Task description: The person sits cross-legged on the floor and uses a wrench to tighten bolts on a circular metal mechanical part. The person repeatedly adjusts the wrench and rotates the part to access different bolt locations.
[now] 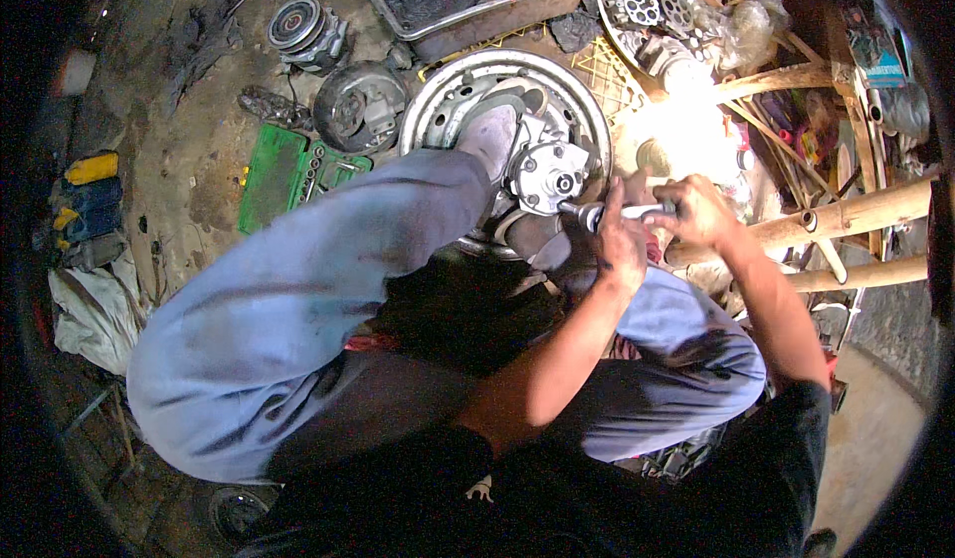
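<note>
A silver round metal housing (547, 175) with bolts and a central shaft lies inside a steel wheel rim (428, 100), between my shoes (485, 135). A metal wrench (587, 214) with a socket reaches from the housing's lower right edge toward my hands. My left hand (622, 245) is closed around the wrench near its socket end, fingers partly upright. My right hand (696, 215) grips the wrench farther right, at its handle. The fingertips of both hands are partly hidden.
A green socket case (269, 175), dark pan (358, 110), pulley part (303, 36) and metal tray (477, 31) lie beyond my left leg. A tray of metal parts (652, 6) sits at back right. Wooden poles (846, 215) crowd the right side. Yellow-and-blue items (90, 200) lie at far left.
</note>
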Demonstrator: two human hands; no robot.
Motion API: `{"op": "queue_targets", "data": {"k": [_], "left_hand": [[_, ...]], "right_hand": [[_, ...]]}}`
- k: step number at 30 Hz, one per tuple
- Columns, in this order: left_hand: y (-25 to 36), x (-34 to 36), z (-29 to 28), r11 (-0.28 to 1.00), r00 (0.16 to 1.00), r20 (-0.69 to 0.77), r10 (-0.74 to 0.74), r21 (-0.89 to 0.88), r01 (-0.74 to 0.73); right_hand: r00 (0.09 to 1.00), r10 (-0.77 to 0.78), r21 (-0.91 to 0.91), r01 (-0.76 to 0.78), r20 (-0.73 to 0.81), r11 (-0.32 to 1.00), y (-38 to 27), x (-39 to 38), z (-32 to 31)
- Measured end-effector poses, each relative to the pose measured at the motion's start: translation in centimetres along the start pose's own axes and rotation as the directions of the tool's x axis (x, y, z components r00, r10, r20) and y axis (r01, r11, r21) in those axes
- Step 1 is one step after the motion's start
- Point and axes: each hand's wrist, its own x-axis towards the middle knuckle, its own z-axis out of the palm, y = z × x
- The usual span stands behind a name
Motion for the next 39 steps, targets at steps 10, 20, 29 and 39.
{"op": "queue_targets", "data": {"k": [10, 20, 29, 39], "left_hand": [[0.3, -0.2, -1.1, 0.999, 0.985, 0.168, 0.038, -0.014, -0.036], [0.1, -0.6, -2.1, 0.997, 0.988, 0.154, 0.025, -0.082, -0.012], [0.4, -1.0, -1.2, 0.997, 0.997, 0.029, 0.076, 0.013, -0.076], [-0.1, -1.0, -2.2, 0.989, 0.988, 0.072, 0.137, 0.052, -0.141]], "right_hand": [[0.947, 0.225, 0.030, -0.238, 0.229, 0.971, -3.9, -0.5, -2.5], [0.959, 0.282, 0.029, -0.282, 0.000, 0.959, -3.9, -2.1, 0.7], [0.967, 0.251, 0.081, -0.253, 0.033, 0.964, -4.0, -2.5, 1.0], [0.953, 0.300, 0.204, -0.300, 0.031, 0.932, -4.1, -3.6, 3.0]]}}
